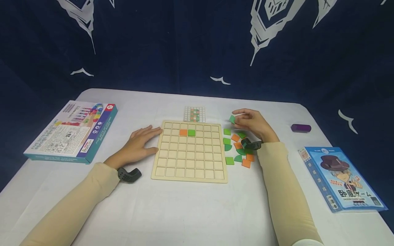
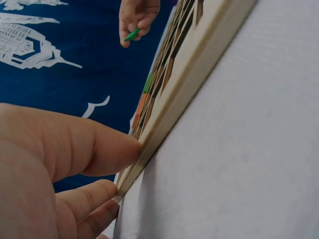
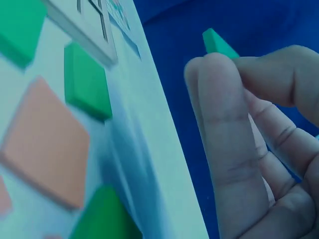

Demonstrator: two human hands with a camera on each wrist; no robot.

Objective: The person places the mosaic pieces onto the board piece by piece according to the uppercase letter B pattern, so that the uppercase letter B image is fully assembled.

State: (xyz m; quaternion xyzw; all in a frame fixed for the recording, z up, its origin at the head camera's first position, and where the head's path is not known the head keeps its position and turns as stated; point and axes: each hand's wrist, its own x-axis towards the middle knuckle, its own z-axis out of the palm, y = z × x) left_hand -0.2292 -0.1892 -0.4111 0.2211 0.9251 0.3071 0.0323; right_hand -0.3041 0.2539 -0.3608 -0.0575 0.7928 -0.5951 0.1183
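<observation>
My right hand (image 1: 250, 123) pinches a green tile (image 1: 232, 119) between thumb and fingers, raised above the table just right of the board; in the right wrist view only a corner of this tile (image 3: 218, 45) shows past the fingertips. The wooden grid board (image 1: 189, 181) lies flat in the middle. An orange square (image 1: 183, 132) and a green square (image 1: 191, 133) sit side by side in its second row from the back. My left hand (image 1: 138, 145) rests at the board's left side, fingers extended, thumb and fingertips touching its edge (image 2: 174, 87).
Loose orange and green tiles (image 1: 229, 161), some of them rounded, lie right of the board. A small pattern card (image 1: 187, 114) lies behind it. Game boxes stand at left (image 1: 70, 131) and right (image 1: 344, 181), with a purple cylinder (image 1: 301, 128) toward the back right.
</observation>
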